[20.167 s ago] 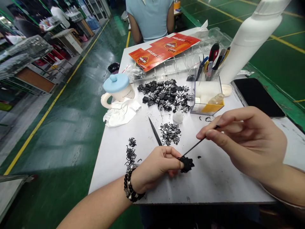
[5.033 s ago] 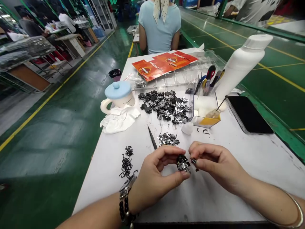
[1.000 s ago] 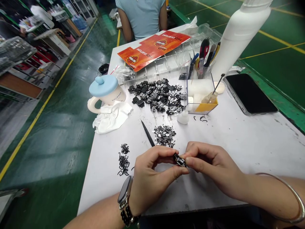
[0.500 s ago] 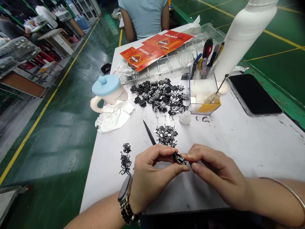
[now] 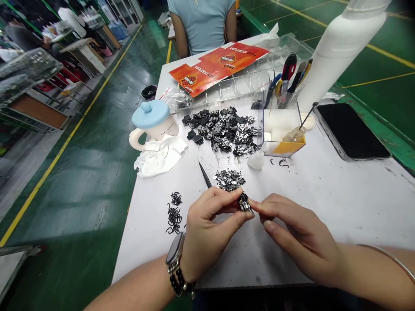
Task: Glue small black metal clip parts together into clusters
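Observation:
Between the thumb and fingers of my left hand [image 5: 214, 226] is a small black-and-silver part [image 5: 245, 203], held tilted above the table. My right hand [image 5: 295, 235] touches the part's right side with its index fingertip; its thumb is a little apart below, and the other fingers are curled. Whether anything small sits in the right hand I cannot make out. Just behind my hands lies a heap of tiny silver-and-black pieces [image 5: 229, 178]. A black pointed tool, like tweezers [image 5: 205, 175], rests beside that heap. Thin black curved strips [image 5: 174, 216] are piled left of my left hand.
Farther back is a large heap of black-and-silver parts [image 5: 223, 129]. A lidded mug [image 5: 154, 121] and crumpled tissue [image 5: 160, 157] stand left. Right are a white dropper bottle [image 5: 256, 160], a clear tool box [image 5: 283, 149], a tall white bottle [image 5: 343, 52] and a phone [image 5: 352, 131]. A person [image 5: 202, 26] sits beyond.
The part in my left hand has turned to a steeper angle, showing more of its silver face. My right thumb has moved away from it. The whole view has shifted slightly.

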The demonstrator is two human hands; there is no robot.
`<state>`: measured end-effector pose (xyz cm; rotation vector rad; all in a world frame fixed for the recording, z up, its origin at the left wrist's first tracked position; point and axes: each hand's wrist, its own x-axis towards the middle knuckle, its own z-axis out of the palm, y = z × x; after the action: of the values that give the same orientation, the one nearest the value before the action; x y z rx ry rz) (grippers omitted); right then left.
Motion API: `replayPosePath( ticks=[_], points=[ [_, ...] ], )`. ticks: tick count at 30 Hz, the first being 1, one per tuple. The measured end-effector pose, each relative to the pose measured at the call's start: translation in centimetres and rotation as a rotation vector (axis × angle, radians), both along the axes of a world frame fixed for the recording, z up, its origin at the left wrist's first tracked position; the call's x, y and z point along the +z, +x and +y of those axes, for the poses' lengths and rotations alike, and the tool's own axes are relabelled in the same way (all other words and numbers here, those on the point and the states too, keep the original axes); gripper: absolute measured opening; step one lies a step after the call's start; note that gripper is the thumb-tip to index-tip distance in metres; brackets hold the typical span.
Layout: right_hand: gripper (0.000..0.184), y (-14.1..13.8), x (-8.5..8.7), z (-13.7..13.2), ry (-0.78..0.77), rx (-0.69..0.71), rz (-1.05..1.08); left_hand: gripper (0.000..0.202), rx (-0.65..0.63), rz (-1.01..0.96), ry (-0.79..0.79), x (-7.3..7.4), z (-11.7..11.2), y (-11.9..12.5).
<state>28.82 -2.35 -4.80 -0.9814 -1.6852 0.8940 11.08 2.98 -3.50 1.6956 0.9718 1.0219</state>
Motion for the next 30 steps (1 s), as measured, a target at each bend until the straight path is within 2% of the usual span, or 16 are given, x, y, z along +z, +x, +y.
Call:
replayPosePath(
  ticks=[5, 8, 18, 24, 26, 27, 30],
  points=[
    [0.047, -0.2, -0.2, 0.0, 0.091, 0.010, -0.079, 0.037, 0.024, 0.085, 0.240, -0.1, -0.2, 0.0],
    [0.052, -0.5, -0.4, -0.2, 0.140, 0.008, -0.140, 0.037, 0.029, 0.121, 0.322, 0.0, -0.2, 0.2],
    [0.060, -0.4, -0.5, -0.2, 0.117, 0.059, -0.206, 0.042, 0.043, 0.170, 0.368, 0.4, -0.1, 0.1],
    [0.052, 0.6, 0.4, 0.3, 0.138, 0.059, -0.249, 0.048, 0.061, 0.150, 0.391, 0.2, 0.0, 0.0],
    [0.047, 1.9, 1.0, 1.1, 0.197, -0.044, -0.289, 0.050, 0.057, 0.148, 0.404, 0.2, 0.0, 0.0],
    [0.045, 2.8, 1.2, 1.7, 0.250, -0.147, -0.304, 0.051, 0.053, 0.145, 0.410, 0.2, 0.0, 0.0],
    [0.041, 6.0, 1.9, 4.2, 0.429, -0.627, -0.294, 0.052, 0.039, 0.132, 0.419, 0.3, -0.1, 0.0]
  ],
)
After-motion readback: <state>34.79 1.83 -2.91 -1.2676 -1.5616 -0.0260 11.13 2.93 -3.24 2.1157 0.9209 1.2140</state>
